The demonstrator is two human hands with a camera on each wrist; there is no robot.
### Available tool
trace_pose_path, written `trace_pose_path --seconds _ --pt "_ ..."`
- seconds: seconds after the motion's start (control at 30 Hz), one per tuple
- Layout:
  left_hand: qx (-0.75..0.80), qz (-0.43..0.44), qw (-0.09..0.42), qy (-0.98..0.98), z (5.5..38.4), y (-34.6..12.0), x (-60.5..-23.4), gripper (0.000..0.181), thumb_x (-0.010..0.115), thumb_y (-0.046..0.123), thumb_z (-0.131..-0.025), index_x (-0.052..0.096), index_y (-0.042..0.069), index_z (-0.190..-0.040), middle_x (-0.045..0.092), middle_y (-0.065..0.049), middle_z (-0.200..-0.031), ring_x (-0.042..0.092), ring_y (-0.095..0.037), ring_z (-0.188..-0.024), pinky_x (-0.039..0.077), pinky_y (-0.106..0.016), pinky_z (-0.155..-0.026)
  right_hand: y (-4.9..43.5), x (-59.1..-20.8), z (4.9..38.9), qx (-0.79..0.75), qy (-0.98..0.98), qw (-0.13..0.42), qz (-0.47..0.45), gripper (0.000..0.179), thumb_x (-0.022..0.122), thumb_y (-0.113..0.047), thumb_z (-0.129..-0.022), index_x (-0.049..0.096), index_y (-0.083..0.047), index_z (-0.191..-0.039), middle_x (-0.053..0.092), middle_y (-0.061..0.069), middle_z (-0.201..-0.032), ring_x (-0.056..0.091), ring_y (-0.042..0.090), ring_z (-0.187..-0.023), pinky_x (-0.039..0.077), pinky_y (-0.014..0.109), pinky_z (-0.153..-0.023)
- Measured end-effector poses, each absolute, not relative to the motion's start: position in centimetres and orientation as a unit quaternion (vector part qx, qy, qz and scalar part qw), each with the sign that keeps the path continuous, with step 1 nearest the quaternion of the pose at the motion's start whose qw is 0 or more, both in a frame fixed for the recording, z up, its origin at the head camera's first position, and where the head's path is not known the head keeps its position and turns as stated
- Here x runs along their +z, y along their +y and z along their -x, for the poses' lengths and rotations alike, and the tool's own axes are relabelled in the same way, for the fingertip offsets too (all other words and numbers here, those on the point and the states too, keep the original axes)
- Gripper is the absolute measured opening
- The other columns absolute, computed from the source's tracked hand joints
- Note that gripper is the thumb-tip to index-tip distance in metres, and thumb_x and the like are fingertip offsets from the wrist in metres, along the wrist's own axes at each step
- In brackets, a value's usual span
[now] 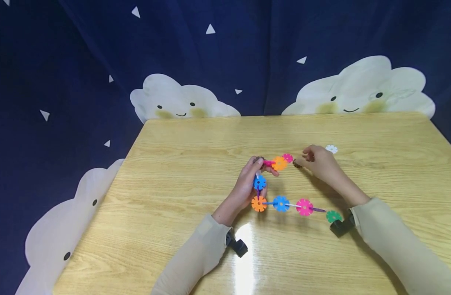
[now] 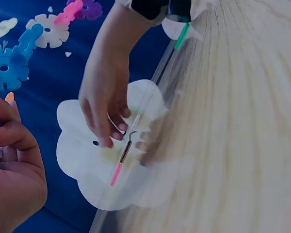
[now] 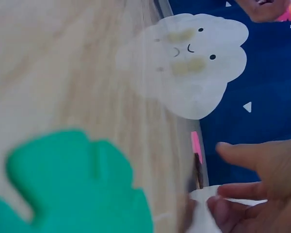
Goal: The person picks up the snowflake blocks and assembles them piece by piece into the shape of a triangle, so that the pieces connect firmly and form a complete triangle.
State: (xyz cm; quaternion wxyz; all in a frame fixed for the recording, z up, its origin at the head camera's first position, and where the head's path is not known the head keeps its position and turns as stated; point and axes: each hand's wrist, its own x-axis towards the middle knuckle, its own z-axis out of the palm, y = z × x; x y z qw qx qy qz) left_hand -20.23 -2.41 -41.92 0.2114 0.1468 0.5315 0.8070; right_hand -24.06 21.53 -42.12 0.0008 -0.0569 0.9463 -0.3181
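My left hand (image 1: 244, 186) grips a linked chain of notched plastic discs, with a blue disc (image 1: 259, 182) against its fingers and an orange disc (image 1: 279, 163) beyond the fingertips. From the palm side the chain runs right through another orange disc (image 1: 259, 203), a blue disc (image 1: 281, 203) and a pink disc (image 1: 304, 207) to a green disc (image 1: 334, 216) close by the right wrist. My right hand (image 1: 321, 162) is low over the table, its fingertips right at a brown disc (image 3: 199, 171). Its thumb and fingers are apart in the right wrist view. A loose pink disc (image 1: 287, 158) lies beside the brown one.
A white disc (image 1: 331, 149) lies on the wooden table (image 1: 181, 172) just behind the right hand. Dark blue curtains (image 1: 247, 49) with clouds and triangles hang around the table's far and left sides. A black camera (image 1: 342, 226) is strapped to the right wrist.
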Motion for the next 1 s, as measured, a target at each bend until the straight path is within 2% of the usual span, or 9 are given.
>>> trace_pose_path --seconds 0.07,0.2,0.37,0.5,0.67,0.83,1.0 --pt "0.802 -0.145 0.211 0.539 20.1 -2.4 -41.9 0.022 0.031 0.036 -0.105 0.043 0.018 -0.101 0.066 0.009 -0.085 0.045 -0.003 -0.034 0.036 -0.016 -0.034 21.5 -42.6 24.6 -0.297 0.953 0.026 0.061 0.049 0.067 -0.026 -0.092 0.056 0.013 -0.119 0.055 0.023 -0.099 0.052 0.031 -0.089 0.046 0.038 -0.076" --pt "0.792 -0.147 0.202 0.557 20.0 -2.3 -41.9 0.028 0.031 0.041 -0.105 0.045 0.016 -0.106 0.064 0.009 -0.085 0.041 -0.003 -0.034 0.031 -0.016 -0.033 21.6 -43.1 24.9 -0.284 0.955 0.047 0.067 0.04 0.067 -0.021 -0.092 0.057 0.012 -0.113 0.048 0.02 -0.098 0.046 0.029 -0.086 0.042 0.036 -0.072" --pt "0.791 -0.15 0.188 0.562 20.0 -2.3 -41.8 0.015 0.04 0.032 -0.105 0.045 0.019 -0.108 0.064 0.011 -0.083 0.038 -0.003 -0.034 0.03 -0.017 -0.033 21.6 -43.1 24.6 -0.311 0.947 0.045 0.07 0.028 0.068 -0.014 -0.089 0.055 0.007 -0.103 0.047 0.017 -0.092 0.044 0.025 -0.08 0.038 0.03 -0.066" --pt "0.791 -0.142 0.182 0.567 20.0 -2.3 -41.8 0.008 0.043 0.028 -0.104 0.046 0.022 -0.108 0.064 0.012 -0.081 0.038 -0.003 -0.034 0.03 -0.017 -0.033 21.5 -43.0 23.8 -0.331 0.94 0.0 0.086 0.021 0.069 -0.007 -0.088 0.055 0.004 -0.099 0.056 0.014 -0.084 0.049 0.019 -0.072 0.04 0.024 -0.06" --pt "0.791 -0.138 0.176 0.57 20.1 -2.3 -42.0 0.006 0.044 0.029 -0.103 0.048 0.025 -0.107 0.064 0.012 -0.079 0.037 -0.001 -0.035 0.029 -0.016 -0.034 21.1 -42.5 22.3 -0.39 0.91 -0.073 0.12 0.018 0.068 -0.001 -0.088 0.065 0.003 -0.105 0.068 0.015 -0.08 0.061 0.009 -0.06 0.05 0.018 -0.052" --pt "0.796 -0.129 0.177 0.564 20.1 -2.4 -42.2 0.009 0.043 0.03 -0.104 0.05 0.024 -0.108 0.065 0.013 -0.078 0.037 -0.001 -0.035 0.029 -0.016 -0.034 20.2 -41.5 20.7 -0.465 0.861 -0.13 0.161 0.021 0.067 0.0 -0.089 0.069 0.0 -0.11 0.074 0.018 -0.086 0.068 0.0 -0.065 0.056 0.015 -0.06" --pt "0.803 -0.119 0.176 0.557 20.1 -2.3 -42.1 0.014 0.043 0.033 -0.104 0.049 0.022 -0.108 0.067 0.012 -0.079 0.038 -0.001 -0.035 0.03 -0.016 -0.034 19.4 -41.0 19.4 -0.488 0.816 -0.215 0.221 0.026 0.069 0.011 -0.082 0.071 0.0 -0.106 0.075 0.017 -0.088 0.067 -0.01 -0.074 0.056 0.01 -0.067"
